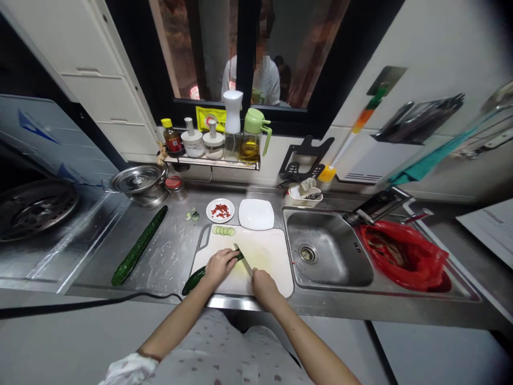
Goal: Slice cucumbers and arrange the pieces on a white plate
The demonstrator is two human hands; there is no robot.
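Observation:
My left hand (218, 266) is closed over a dark green cucumber (194, 280) that lies slantwise on the white cutting board (276, 267). In my right hand (264, 287) is the handle of a knife (245, 262), its blade at the cucumber's right end, close to my left fingertips. Several thin cucumber slices (224, 230) lie in an overlapping row at the board's top left. Behind the board stand a white plate with chopped red pieces (220, 210) and a bare white square plate (256, 214). A second, whole cucumber (140, 246) rests on the steel counter at left.
To the right are a steel sink (328, 272) and a red plastic bag (404, 256). At the back left stand a lidded pot (140, 184) and a red-lidded jar (175, 188). Above, a shelf (212, 161) carries bottles and seasoning jars. Cucumber ends (191, 215) lie near the plates.

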